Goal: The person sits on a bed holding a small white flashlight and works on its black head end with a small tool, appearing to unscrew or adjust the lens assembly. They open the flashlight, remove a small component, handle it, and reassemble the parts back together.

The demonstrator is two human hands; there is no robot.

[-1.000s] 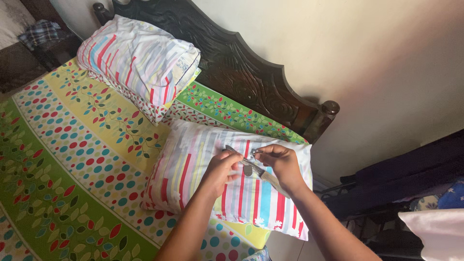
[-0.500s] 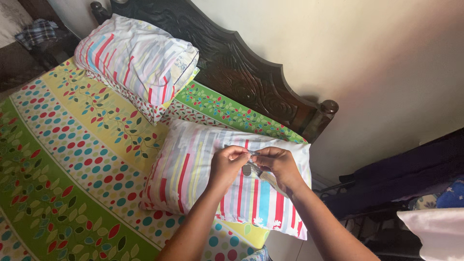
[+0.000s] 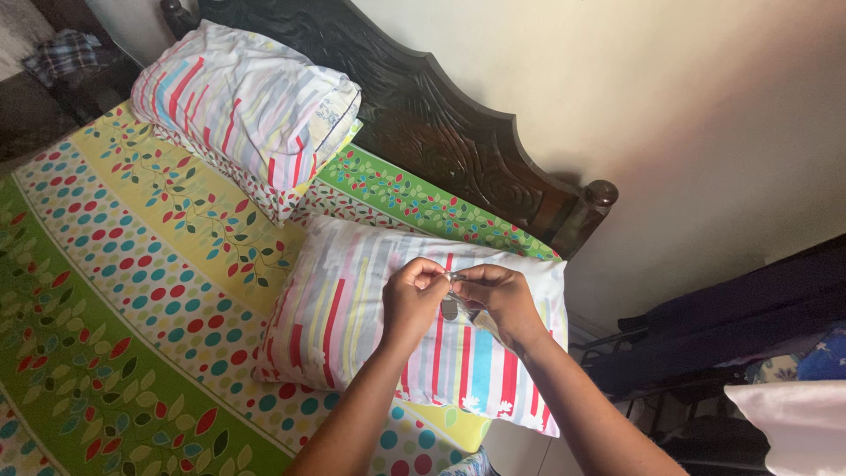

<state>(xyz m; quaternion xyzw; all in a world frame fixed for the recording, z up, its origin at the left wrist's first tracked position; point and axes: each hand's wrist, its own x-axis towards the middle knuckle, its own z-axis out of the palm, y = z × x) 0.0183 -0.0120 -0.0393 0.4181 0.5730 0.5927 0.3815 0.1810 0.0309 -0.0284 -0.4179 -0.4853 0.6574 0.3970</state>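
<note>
Your left hand (image 3: 416,295) and right hand (image 3: 495,295) meet above the striped white, red and blue fabric pillow (image 3: 352,317), fingertips pinched together on a small silvery object (image 3: 451,298); what it is, you cannot tell. The pillow lies flat on the green and yellow dotted bedsheet (image 3: 115,291), near the dark carved wooden headboard (image 3: 441,132), giving your hands a steady working surface.

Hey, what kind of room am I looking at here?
Most likely a bedroom: a bed with a carved dark wooden headboard, a bright patterned bedsheet, and two striped pillows, one lying under both hands.
</note>
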